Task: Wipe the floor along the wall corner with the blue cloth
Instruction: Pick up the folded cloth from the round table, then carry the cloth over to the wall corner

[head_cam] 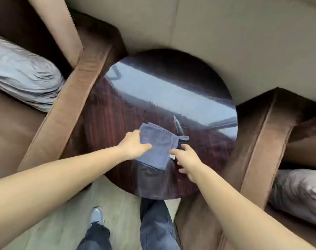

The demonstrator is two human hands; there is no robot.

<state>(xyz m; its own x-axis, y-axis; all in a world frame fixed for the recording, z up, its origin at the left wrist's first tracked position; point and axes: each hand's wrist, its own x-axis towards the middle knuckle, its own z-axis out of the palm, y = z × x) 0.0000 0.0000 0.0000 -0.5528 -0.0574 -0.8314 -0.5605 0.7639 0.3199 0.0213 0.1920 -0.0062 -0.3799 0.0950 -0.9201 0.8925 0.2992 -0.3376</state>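
The blue cloth [157, 147] lies folded; left hand [133, 145] and right hand [188, 159] rest open at its edges, and should grip all layers together.

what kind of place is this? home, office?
Likely a living room or lounge corner. A round dark wooden table sits between the left sofa and the right sofa, both in brown upholstery. There is a left cushion and a right cushion, and a beige wall behind.
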